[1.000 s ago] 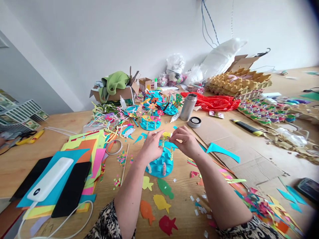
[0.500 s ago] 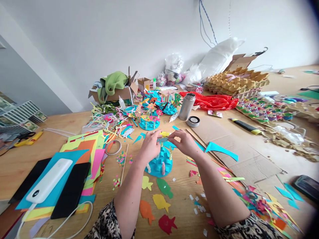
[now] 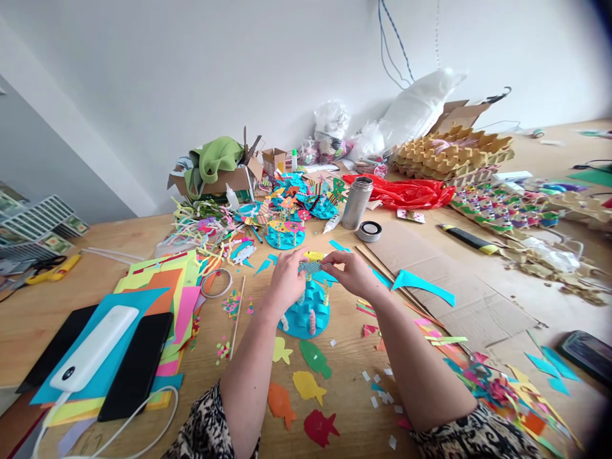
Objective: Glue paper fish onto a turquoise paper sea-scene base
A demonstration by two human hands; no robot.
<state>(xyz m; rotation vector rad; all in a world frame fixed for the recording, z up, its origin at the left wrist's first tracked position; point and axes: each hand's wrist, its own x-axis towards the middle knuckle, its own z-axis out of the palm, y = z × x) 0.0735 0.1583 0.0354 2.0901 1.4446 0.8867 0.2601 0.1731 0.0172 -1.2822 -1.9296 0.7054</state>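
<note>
Between my left hand (image 3: pixel 288 280) and my right hand (image 3: pixel 352 273) is a small grey-blue patterned paper piece (image 3: pixel 310 268), pinched at both ends by my fingertips. It is held over a round blue base (image 3: pixel 301 328) that carries blue cups and fuzzy twisted posts; a pink post (image 3: pixel 312 322) stands at its front. Whether the piece touches a post is hard to see. Just behind it shows a yellow tube-like thing (image 3: pixel 314 256). Closer to me lie paper fish: a green fish (image 3: pixel 315 359), a yellow fish (image 3: pixel 308 387), an orange fish (image 3: pixel 281 403) and a red fish (image 3: pixel 321 427).
A steel flask (image 3: pixel 356 204) stands beyond my hands, its lid (image 3: pixel 369 231) beside it. Coloured paper sheets (image 3: pixel 184 280), a white power bank (image 3: pixel 95 347) and a black phone (image 3: pixel 136 366) lie left. Flat cardboard (image 3: pixel 454 287) and a box cutter (image 3: pixel 471 240) lie right.
The paper piece has tilted slightly, so its patterned face shows more clearly. Both hands keep their hold almost in place. The whole view has shifted slightly.
</note>
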